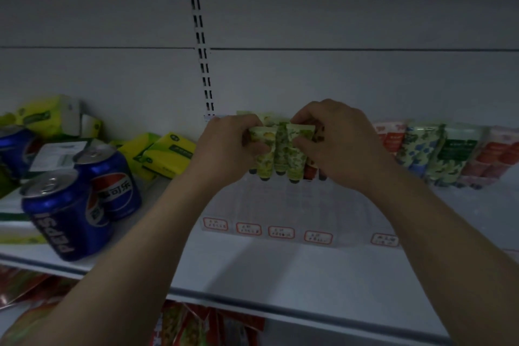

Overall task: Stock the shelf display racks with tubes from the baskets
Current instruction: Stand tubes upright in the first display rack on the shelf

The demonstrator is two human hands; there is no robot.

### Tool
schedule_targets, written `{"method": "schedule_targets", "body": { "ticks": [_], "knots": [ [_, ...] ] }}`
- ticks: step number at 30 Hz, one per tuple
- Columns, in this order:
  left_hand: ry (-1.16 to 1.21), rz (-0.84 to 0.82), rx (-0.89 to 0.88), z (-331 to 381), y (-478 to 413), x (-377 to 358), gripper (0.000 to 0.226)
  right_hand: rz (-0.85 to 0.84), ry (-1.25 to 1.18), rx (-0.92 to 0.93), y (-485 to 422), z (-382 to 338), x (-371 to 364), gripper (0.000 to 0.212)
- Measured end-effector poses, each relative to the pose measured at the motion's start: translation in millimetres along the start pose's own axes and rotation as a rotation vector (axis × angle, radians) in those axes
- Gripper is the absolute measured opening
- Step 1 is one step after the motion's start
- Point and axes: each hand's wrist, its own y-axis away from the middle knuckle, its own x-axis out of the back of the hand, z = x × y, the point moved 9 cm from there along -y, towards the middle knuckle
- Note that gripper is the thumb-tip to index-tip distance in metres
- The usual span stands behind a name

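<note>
Several green-yellow patterned tubes [280, 153] stand cap-down at the back of a clear display rack [269, 205] on the white shelf. My left hand [224, 149] pinches the leftmost tube [264, 160] near its top. My right hand [337, 146] pinches the tube [296, 157] to its right; a reddish tube [310, 170] shows under its fingers. More tubes in red, blue-flowered and dark green [443, 153] fill the rack lanes further right. No basket is in view.
Two blue Pepsi cans [84, 199] and yellow tissue packs [165, 153] sit on the shelf to the left. Red-framed price labels [280, 232] line the rack's front. The shelf's front edge [280, 306] runs below, with red snack bags [196, 323] underneath.
</note>
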Motion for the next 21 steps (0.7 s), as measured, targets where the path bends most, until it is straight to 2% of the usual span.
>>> {"method": "schedule_targets", "body": {
  "ticks": [6,9,12,16,21],
  "knots": [
    [0.043,-0.063,0.055,-13,5,-3,0.028,-0.004,0.023,-0.005,2,-1,-5,0.031],
    [0.016,-0.068,0.016,-5,9,1,0.023,0.01,0.048,0.006,3,-5,-2,0.036],
    [0.002,-0.031,0.0,3,16,15,0.038,-0.007,0.057,0.016,7,-15,0,0.039],
    [-0.131,0.022,-0.084,24,36,33,0.05,-0.038,0.052,0.028,23,-36,0,0.05],
    [-0.291,-0.078,-0.178,42,83,37,0.051,-0.091,0.053,0.02,66,-57,-7,0.065]
  ]
}}
